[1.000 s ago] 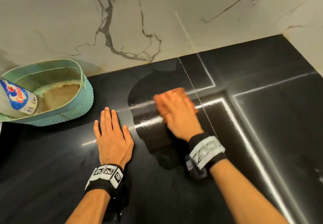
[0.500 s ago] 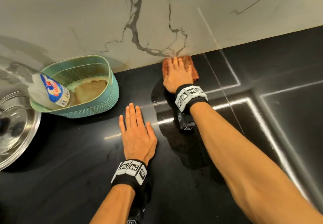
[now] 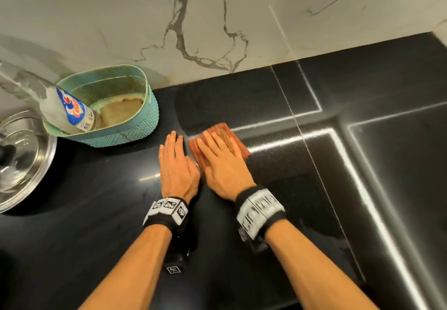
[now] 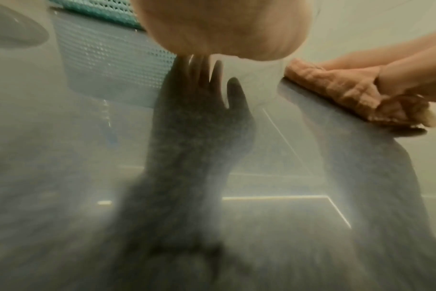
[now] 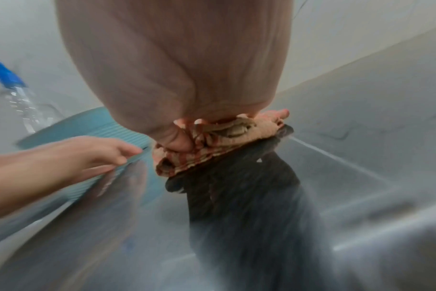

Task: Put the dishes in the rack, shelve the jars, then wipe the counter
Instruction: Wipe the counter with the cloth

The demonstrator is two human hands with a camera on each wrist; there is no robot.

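Note:
An orange-brown striped cloth (image 3: 238, 144) lies folded on the glossy black counter (image 3: 96, 237). My right hand (image 3: 217, 157) lies flat on top of it, fingers straight, pressing it down. In the right wrist view the cloth (image 5: 212, 145) bunches under the palm and thumb. My left hand (image 3: 175, 157) rests flat on the bare counter just left of the cloth, almost touching the right hand. The left wrist view shows the cloth (image 4: 336, 88) under the right hand (image 4: 398, 78) at the right edge.
A teal perforated basket (image 3: 135, 131) stands at the back left with a labelled bottle (image 3: 72, 110) leaning in it. A steel lid (image 3: 24, 164) sits at the far left. The marble wall (image 3: 217, 19) closes the back. Grooved lines (image 3: 343, 140) cross the counter on the right.
The right hand slid the cloth up to the wall, then back toward me, ending beside the left hand. The left hand stayed flat on the counter.

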